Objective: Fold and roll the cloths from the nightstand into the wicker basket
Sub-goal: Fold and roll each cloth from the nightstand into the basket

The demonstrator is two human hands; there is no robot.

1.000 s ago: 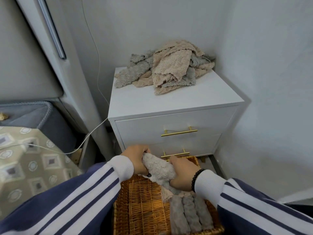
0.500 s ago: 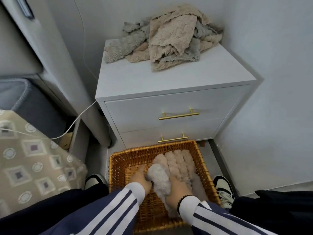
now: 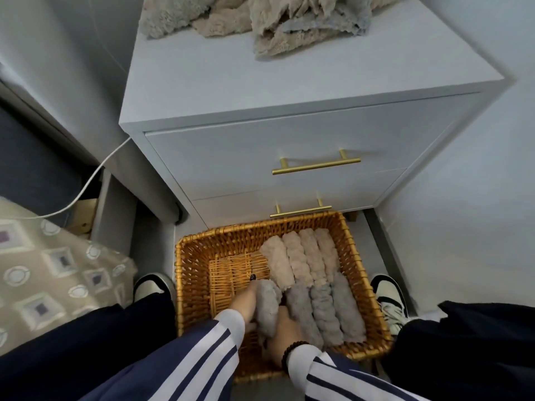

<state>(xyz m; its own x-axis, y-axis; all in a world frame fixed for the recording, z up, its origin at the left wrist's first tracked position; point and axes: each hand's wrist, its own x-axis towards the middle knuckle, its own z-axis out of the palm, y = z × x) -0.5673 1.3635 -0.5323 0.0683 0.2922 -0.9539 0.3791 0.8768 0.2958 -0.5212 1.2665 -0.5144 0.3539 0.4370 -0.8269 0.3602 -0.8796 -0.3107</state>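
A wicker basket (image 3: 191, 285) stands on the floor in front of the white nightstand (image 3: 220, 79). Inside it lie several rolled cloths: beige rolls (image 3: 301, 256) at the back, grey rolls (image 3: 333, 311) at the front right. My left hand (image 3: 246, 302) and my right hand (image 3: 285, 328) both grip a grey rolled cloth (image 3: 267, 302), holding it down inside the basket next to the grey rolls. A loose heap of beige and grey cloths (image 3: 278, 21) lies on the nightstand top at the back.
Gold drawer handles (image 3: 315, 164) sit on the nightstand front, just behind the basket. A white cable (image 3: 86, 189) runs to the left past a bed with a patterned cover (image 3: 52, 273). My shoes (image 3: 388, 296) flank the basket. A wall closes in on the right.
Both hands have carried the grey roll from above the basket rim down into the basket, beside the other grey rolls. The view has tilted downward.
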